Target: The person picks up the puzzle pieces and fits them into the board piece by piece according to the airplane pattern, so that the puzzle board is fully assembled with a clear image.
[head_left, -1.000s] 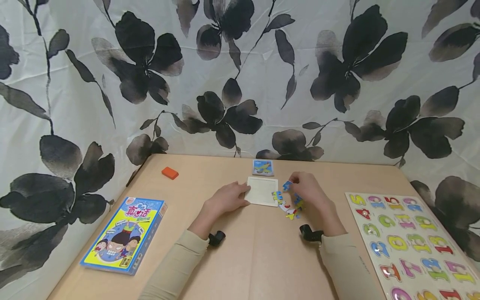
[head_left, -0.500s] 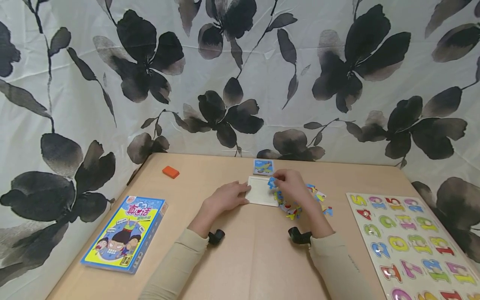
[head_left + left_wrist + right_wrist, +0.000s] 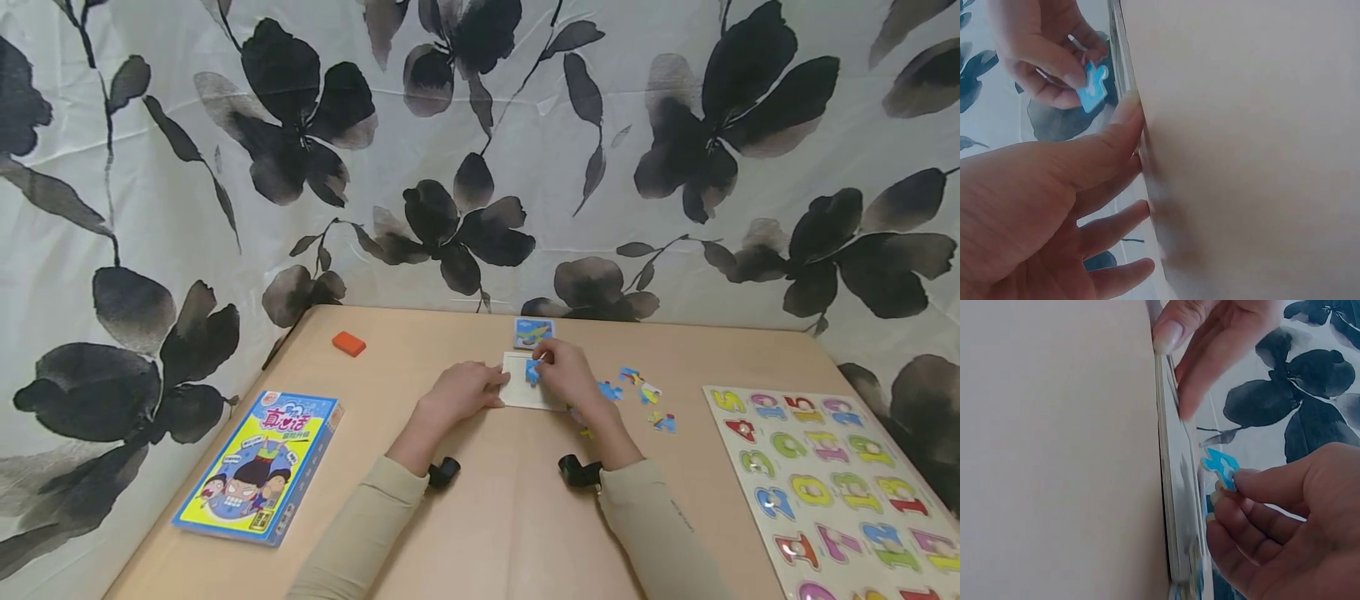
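My right hand [image 3: 568,377] pinches a blue jigsaw piece [image 3: 532,372] between thumb and fingertips, over the shallow white puzzle tray [image 3: 516,393]. In the right wrist view, the piece [image 3: 1222,467] stands tilted beside the tray [image 3: 1179,494], its knobs and notches showing. My left hand [image 3: 463,392] touches the tray's left edge with thumb and outstretched fingers. Its thumb presses near the tray's corner in the left wrist view, the other fingers spread loosely along the edge. Several loose jigsaw pieces [image 3: 649,392] lie right of the tray, some hidden behind the right hand.
Behind the tray lies a small picture square [image 3: 533,332] with a yellow-green shape on blue. An orange block [image 3: 348,343] is at the back left, a blue and yellow box [image 3: 257,468] at the left. A board of colourful numbers [image 3: 832,475] covers the right side. A floral curtain hangs behind.
My right hand has carried the blue jigsaw piece leftward from beside the loose pieces to over the tray. The left hand stays at the tray's left edge. The head view has shifted slightly.
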A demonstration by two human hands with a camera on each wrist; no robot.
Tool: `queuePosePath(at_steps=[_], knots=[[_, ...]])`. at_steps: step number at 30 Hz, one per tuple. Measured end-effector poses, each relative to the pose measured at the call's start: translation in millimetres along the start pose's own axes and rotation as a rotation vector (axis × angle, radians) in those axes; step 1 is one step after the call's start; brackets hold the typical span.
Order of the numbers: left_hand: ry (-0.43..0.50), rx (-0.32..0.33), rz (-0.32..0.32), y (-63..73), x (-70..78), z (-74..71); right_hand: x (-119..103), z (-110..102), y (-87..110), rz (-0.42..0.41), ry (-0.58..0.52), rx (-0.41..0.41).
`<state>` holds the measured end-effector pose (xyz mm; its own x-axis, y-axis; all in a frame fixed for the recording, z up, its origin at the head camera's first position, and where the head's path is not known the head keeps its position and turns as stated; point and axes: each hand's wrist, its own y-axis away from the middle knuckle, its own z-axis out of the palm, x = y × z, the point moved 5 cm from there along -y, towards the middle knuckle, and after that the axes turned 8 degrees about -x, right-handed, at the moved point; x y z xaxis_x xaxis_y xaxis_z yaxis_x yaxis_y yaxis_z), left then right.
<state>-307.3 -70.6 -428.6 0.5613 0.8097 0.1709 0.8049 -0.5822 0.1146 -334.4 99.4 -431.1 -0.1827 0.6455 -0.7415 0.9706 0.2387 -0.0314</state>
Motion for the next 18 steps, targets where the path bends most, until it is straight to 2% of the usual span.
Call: queuePosePath(at_steps=[6,18], knots=[[0.013,-0.007,-0.001,1.1,1.7,0.6,-2,11,-11.0,0.003,0.012,0.042],[-0.031,-0.015,-0.005,0.9,1.9,2.0,-4,32,-30.4,0.095,-0.004,0.124]])
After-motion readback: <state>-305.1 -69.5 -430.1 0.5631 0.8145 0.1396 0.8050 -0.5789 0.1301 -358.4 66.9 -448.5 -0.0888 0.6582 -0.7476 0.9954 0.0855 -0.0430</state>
